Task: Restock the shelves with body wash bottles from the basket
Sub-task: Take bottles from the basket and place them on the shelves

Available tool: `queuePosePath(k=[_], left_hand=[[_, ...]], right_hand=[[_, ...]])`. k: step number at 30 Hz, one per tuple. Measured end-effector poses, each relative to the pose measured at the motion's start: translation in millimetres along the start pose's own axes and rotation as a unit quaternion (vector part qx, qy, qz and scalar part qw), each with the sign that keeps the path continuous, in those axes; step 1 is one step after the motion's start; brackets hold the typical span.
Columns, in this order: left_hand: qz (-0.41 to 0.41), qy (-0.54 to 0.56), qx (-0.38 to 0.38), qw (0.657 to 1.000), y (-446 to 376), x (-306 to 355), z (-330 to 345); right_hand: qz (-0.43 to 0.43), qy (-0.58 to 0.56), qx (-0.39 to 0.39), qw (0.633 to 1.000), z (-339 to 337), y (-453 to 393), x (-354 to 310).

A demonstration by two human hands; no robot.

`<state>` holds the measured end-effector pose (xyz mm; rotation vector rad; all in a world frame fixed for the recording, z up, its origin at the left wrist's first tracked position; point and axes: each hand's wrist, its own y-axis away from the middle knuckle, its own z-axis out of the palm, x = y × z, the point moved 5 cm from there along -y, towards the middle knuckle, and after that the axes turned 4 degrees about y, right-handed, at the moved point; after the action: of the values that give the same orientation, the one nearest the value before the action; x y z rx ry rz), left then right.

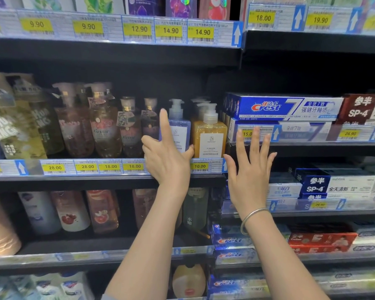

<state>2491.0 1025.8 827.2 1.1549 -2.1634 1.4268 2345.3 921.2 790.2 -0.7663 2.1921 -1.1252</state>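
Placing step: left hand grips the purple bottle on the shelf; right hand hovers spread, empty (basket unseen). Next, probably release.

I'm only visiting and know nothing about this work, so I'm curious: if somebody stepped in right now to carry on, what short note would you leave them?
Left hand: around the purple pump bottle on the middle shelf, thumb at its right side, index finger up along its left; how firm the hold is I cannot tell.
Right hand: open, fingers spread, holding nothing, in front of the toothpaste section.
Things: the orange pump bottle stands just right of the purple one, more pumps behind it. The basket is out of view.
Done: the purple bottle stands upright at the shelf front.
Left: let go, fetch the next bottle; how many remain is unknown.
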Motion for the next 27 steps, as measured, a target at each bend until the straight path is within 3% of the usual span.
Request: queuePosePath(k=[18, 21, 27], left_hand=[[0.093, -0.022, 0.008, 0.995, 9.5, -17.2, -6.2], [0.078, 0.030, -0.031, 0.996, 5.8, -21.3, -15.8], [0.090, 0.160, -0.206, 0.961, -26.5, -33.2, -21.3]], right_hand=[[0.014, 0.012, 0.005, 1.000, 1.9, -0.1, -3.7], [0.014, 0.010, 0.003, 1.000, 2.3, -0.1, -3.2], [0.004, 0.021, 0.009, 1.000, 1.5, 0.1, -2.7]])
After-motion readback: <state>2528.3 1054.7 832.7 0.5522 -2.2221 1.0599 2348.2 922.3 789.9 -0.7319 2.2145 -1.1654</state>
